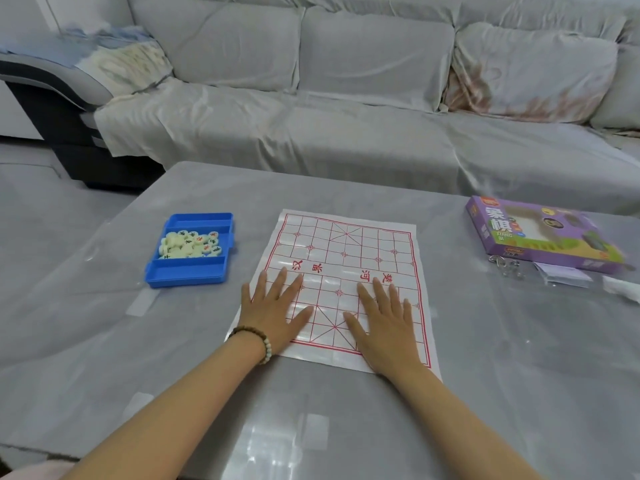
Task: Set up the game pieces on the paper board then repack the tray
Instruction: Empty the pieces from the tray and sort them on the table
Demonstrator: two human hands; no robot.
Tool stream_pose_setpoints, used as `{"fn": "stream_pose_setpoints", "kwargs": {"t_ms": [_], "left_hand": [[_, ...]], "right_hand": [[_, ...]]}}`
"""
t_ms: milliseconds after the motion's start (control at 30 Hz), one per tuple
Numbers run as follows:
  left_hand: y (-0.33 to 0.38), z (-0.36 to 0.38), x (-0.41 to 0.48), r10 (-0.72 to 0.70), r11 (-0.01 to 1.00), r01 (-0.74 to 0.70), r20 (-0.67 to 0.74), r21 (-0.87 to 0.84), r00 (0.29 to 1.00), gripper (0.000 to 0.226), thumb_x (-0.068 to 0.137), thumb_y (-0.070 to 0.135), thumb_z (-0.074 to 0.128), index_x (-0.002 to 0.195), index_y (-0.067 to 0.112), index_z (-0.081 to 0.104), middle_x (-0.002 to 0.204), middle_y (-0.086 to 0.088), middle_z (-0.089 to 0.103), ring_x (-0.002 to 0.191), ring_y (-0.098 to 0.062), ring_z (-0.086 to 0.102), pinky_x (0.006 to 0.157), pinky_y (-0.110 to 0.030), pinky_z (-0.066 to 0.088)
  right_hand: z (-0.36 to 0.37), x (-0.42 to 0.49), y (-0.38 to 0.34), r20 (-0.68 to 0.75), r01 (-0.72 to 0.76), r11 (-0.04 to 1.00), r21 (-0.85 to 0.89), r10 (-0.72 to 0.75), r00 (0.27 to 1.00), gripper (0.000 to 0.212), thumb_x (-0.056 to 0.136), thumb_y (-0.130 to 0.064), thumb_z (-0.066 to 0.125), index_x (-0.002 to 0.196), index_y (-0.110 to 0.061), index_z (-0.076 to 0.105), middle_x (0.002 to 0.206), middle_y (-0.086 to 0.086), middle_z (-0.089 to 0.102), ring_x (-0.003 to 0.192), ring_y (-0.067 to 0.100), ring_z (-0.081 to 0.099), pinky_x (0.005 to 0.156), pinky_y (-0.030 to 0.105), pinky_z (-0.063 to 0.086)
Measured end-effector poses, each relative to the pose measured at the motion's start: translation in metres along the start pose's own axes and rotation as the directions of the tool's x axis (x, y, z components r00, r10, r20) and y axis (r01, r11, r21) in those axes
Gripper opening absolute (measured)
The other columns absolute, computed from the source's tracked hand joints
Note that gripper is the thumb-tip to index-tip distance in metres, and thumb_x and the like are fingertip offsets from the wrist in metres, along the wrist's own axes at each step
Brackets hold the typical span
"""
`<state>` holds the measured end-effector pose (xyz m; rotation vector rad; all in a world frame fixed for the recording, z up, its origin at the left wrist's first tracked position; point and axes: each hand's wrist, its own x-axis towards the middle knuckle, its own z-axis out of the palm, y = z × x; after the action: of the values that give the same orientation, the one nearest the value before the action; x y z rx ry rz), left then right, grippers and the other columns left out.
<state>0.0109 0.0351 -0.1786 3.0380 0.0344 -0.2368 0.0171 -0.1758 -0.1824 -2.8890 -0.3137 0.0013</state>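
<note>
Both hands lie flat, palms down, side by side but not touching. The left hand [273, 308] has its fingers straight and spread apart, pointing away from the body. The right hand [384, 323] also has straight fingers, held a little closer together. The left thumb [301, 315] and the right thumb [353, 323] are stretched inward and point toward each other, with a gap between them. The bare left forearm [180, 403] and right forearm [460, 420] come in from behind the hands and narrow toward them. A bead bracelet [258, 341] sits on the left wrist.
</note>
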Motion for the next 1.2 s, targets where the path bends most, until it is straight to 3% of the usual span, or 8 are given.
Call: {"fn": "stream_pose_setpoints", "kwargs": {"t_ms": [100, 500, 667, 767, 867, 1033, 1100, 1200], "left_hand": [[-0.004, -0.003, 0.011, -0.003, 1.0, 0.003, 0.019, -0.009, 1.0, 0.074, 0.082, 0.072, 0.006, 0.144, 0.037, -0.016, 0.154, 0.003, -0.021, 0.141, -0.028, -0.02, 0.113, -0.052, -0.01], [-0.01, -0.011, 0.027, 0.024, 1.0, -0.024, -0.015, -0.008, 1.0, 0.071, 0.088, 0.066, 0.01, 0.146, 0.031, -0.01, 0.155, 0.0, -0.017, 0.142, -0.026, -0.017, 0.112, -0.045, -0.012], [-0.055, -0.029, 0.002, -0.065, 0.996, 0.049, -0.207, -0.081, 0.976, 0.063, 0.093, 0.055, 0.013, 0.147, 0.029, -0.007, 0.156, 0.001, -0.011, 0.142, -0.023, -0.015, 0.112, -0.04, -0.013], [-0.1, -0.034, -0.022, -0.234, 0.958, 0.164, -0.31, -0.234, 0.922, 0.062, 0.094, 0.052, 0.02, 0.148, 0.027, 0.002, 0.157, 0.001, 0.0, 0.144, -0.022, -0.009, 0.114, -0.038, -0.01], [-0.138, -0.033, -0.034, -0.381, 0.887, 0.269, -0.265, -0.375, 0.886, 0.06, 0.096, 0.048, 0.023, 0.148, 0.023, 0.008, 0.157, 0.001, 0.004, 0.144, -0.02, -0.004, 0.116, -0.039, -0.005], [-0.183, -0.038, -0.032, -0.416, 0.857, 0.285, -0.25, -0.429, 0.874, 0.057, 0.096, 0.048, 0.024, 0.147, 0.023, 0.018, 0.156, 0.001, 0.011, 0.144, -0.019, 0.002, 0.117, -0.04, 0.002], [-0.201, -0.035, -0.034, -0.411, 0.865, 0.304, -0.217, -0.399, 0.885, 0.056, 0.096, 0.048, 0.021, 0.147, 0.024, 0.019, 0.156, 0.002, 0.012, 0.144, -0.019, 0.003, 0.117, -0.04, 0.003], [-0.217, -0.029, -0.038, -0.401, 0.862, 0.313, -0.159, -0.398, 0.902, 0.053, 0.098, 0.043, 0.018, 0.148, 0.027, 0.014, 0.156, 0.006, 0.007, 0.144, -0.016, -0.001, 0.116, -0.039, -0.004]], "right_hand": [[0.0, 0.014, 0.001, 0.062, -0.027, 0.999, -0.037, 0.029, 0.998, 0.063, 0.091, -0.064, 0.016, 0.147, -0.039, 0.002, 0.158, -0.007, -0.01, 0.145, 0.02, -0.014, 0.115, 0.041, -0.012], [-0.002, 0.032, -0.002, 0.066, -0.034, 0.998, -0.05, 0.038, 0.997, 0.063, 0.091, -0.063, 0.016, 0.147, -0.038, 0.002, 0.158, -0.007, -0.008, 0.145, 0.02, -0.011, 0.118, 0.044, -0.007], [-0.015, 0.033, -0.009, 0.097, -0.021, 0.998, -0.055, 0.027, 0.995, 0.068, 0.091, -0.063, 0.021, 0.148, -0.034, -0.002, 0.157, -0.006, -0.015, 0.145, 0.02, -0.014, 0.118, 0.043, -0.006], [-0.029, 0.041, -0.046, 0.039, 0.046, 0.998, 0.05, -0.048, 0.998, 0.069, 0.091, -0.058, 0.035, 0.148, -0.032, 0.008, 0.158, -0.007, -0.009, 0.146, 0.018, -0.005, 0.117, 0.04, 0.002], [-0.035, 0.054, -0.112, 0.0, 0.173, 0.954, 0.245, -0.179, 0.984, 0.062, 0.092, -0.05, 0.044, 0.146, -0.032, 0.02, 0.158, -0.01, 0.004, 0.145, 0.013, 0.008, 0.115, 0.034, 0.014], [-0.023, 0.083, -0.223, 0.047, 0.195, 0.796, 0.573, -0.269, 0.962, 0.059, 0.094, -0.037, 0.051, 0.144, -0.023, 0.023, 0.15, -0.003, 0.028, 0.132, 0.015, 0.037, 0.098, 0.021, 0.032], [-0.012, 0.101, -0.253, 0.046, 0.22, 0.822, 0.525, -0.285, 0.957, 0.057, 0.093, -0.038, 0.052, 0.14, -0.015, 0.03, 0.144, 0.001, 0.035, 0.124, 0.016, 0.045, 0.092, 0.02, 0.034], [0.007, 0.129, -0.283, 0.082, 0.195, 0.921, 0.337, -0.235, 0.969, 0.061, 0.091, -0.05, 0.049, 0.134, -0.008, 0.036, 0.137, 0.005, 0.038, 0.118, 0.021, 0.047, 0.091, 0.029, 0.04]]}}
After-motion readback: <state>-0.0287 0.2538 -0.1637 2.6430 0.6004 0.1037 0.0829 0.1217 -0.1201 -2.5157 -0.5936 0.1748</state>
